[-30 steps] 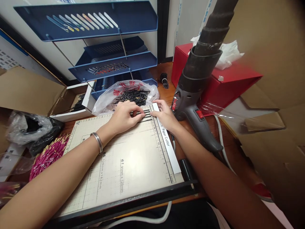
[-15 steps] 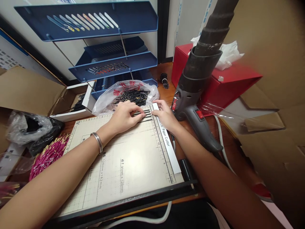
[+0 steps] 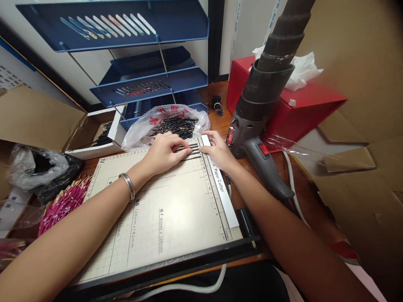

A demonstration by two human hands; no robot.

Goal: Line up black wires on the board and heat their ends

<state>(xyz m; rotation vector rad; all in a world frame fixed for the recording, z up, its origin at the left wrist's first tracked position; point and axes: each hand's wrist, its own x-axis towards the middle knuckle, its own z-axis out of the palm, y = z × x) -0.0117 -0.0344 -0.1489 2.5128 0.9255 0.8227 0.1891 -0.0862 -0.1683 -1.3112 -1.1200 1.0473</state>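
Observation:
A cream paper cutter with printed size lines lies in front of me. Several thin black strips lie across its far right corner, close to the white edge strip marked "Paper Cutter". With thumb and forefinger pinched together, my left hand holds one of these black strips against the board; the other fingers are curled, partly hidden. My right hand is closed over the far end of the white edge strip. Its thumb lies at the ends of the black strips, its fingers beyond the edge.
Behind the cutter are a plastic bag of black strips and a blue rack. A heat gun and red box stand at right. Magenta pieces and an open carton are at left. A white cable hangs in front.

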